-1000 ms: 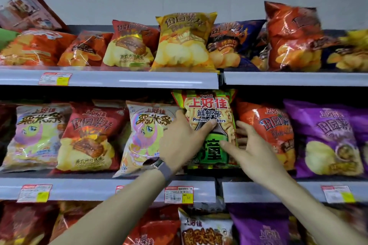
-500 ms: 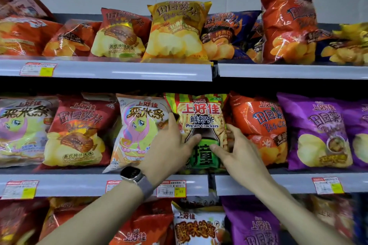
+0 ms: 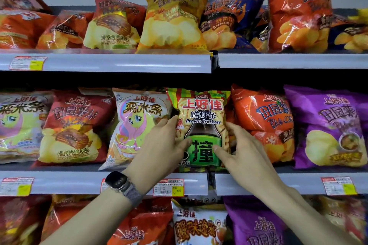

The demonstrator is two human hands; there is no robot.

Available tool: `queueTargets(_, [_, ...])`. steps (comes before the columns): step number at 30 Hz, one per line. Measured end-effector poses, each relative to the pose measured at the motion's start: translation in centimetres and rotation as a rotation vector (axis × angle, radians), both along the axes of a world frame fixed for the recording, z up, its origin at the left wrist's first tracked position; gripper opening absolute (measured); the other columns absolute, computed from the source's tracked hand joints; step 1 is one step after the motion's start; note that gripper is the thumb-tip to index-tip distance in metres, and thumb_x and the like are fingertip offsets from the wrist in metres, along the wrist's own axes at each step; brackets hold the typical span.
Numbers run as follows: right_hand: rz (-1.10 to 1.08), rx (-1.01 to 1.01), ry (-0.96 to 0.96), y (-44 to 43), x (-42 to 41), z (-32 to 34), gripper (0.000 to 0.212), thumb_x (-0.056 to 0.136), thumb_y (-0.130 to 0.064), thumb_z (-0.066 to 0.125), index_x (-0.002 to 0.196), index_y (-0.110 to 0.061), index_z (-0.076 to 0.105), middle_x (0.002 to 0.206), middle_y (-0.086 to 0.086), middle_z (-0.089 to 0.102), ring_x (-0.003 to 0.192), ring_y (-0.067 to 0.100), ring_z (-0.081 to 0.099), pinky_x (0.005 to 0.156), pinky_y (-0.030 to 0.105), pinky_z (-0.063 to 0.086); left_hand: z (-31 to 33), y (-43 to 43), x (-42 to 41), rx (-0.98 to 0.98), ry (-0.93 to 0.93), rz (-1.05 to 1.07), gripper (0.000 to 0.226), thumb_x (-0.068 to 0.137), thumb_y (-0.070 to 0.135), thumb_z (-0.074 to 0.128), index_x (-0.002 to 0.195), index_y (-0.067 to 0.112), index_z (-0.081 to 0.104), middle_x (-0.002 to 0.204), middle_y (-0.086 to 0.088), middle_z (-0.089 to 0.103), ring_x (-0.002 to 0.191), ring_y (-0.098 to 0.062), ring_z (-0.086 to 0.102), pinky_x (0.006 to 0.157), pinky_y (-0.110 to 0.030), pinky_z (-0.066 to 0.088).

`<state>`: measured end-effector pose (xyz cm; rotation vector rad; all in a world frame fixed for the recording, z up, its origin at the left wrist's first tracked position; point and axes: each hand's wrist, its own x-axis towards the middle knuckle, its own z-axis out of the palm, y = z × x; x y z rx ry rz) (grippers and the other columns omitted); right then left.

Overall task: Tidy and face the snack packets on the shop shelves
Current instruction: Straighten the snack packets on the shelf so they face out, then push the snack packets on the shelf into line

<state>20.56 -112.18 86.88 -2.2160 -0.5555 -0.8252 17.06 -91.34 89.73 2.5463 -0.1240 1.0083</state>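
Green-yellow prawn cracker packet (image 3: 201,113) is gripped at both edges, left hand (image 3: 159,145) fingers (image 3: 172,121) and right hand (image 3: 247,151) fingers (image 3: 232,126) curled round it, thumbs on front. Upright on middle shelf (image 3: 59,184); pony packet (image 3: 137,125) just left of fingers, orange packet (image 3: 262,121) just right.

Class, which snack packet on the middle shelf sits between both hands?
The green-and-yellow Prawn Crackers packet: the left hand and right hand pinch its sides, thumbs on its front.
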Motion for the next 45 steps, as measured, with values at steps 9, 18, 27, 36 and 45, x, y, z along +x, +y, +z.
queueTargets(9, [-0.072,-0.22,-0.029,-0.9,-0.9,2.2,0.069,0.098,-0.058,0.055,0.156,-0.025,0.035,0.145,-0.014,0.04,0.131,0.01,0.043,0.108,0.028,0.036,-0.2,0.3,-0.4,0.056,0.028,0.02,0.07,0.1,0.047,0.063,0.157,0.013,0.039,0.127,-0.004,0.062,0.114,-0.025,0.059,0.089,-0.032,0.046])
queueTargets(18, [-0.203,-0.187,-0.381,1.5,-4.4,2.2,0.023,0.096,-0.041,0.057,0.106,-0.026,0.071,0.103,-0.013,0.065,0.093,0.017,0.059,0.074,0.036,0.051,-0.3,3.9,-3.8,0.108,0.016,-0.046,0.054,0.096,0.06,0.058,0.142,0.032,0.059,0.126,0.01,0.068,0.111,-0.017,0.066,0.09,-0.035,0.054])
queueTargets(27, [-0.055,-0.322,-0.034,14.6,-9.9,0.8,0.045,0.097,-0.063,0.044,0.139,-0.046,0.053,0.14,-0.027,0.053,0.127,0.005,0.05,0.096,0.029,0.046,-0.8,16.1,-10.0,0.298,0.235,0.138,0.056,0.092,0.073,0.051,0.135,0.039,0.06,0.114,0.007,0.07,0.113,-0.022,0.065,0.085,-0.036,0.055])
queueTargets(36, [0.035,-0.281,0.022,26.9,-11.3,1.7,0.032,0.091,-0.063,0.053,0.113,-0.041,0.063,0.093,-0.024,0.062,0.099,0.016,0.059,0.082,0.036,0.05,-0.7,30.6,-14.5,0.179,0.314,0.32,0.063,0.088,0.076,0.054,0.14,0.042,0.058,0.133,0.014,0.067,0.125,-0.02,0.062,0.1,-0.038,0.052])
queueTargets(45, [0.137,0.004,0.343,33.6,-7.2,2.7,0.104,0.085,-0.062,0.067,0.162,-0.028,0.006,0.141,-0.007,0.057,0.13,0.027,0.054,0.101,0.04,0.042,-0.1,40.4,-13.6,0.028,0.243,0.359,0.063,0.09,0.064,0.064,0.14,0.028,0.053,0.126,-0.003,0.069,0.108,-0.028,0.065,0.082,-0.038,0.052])
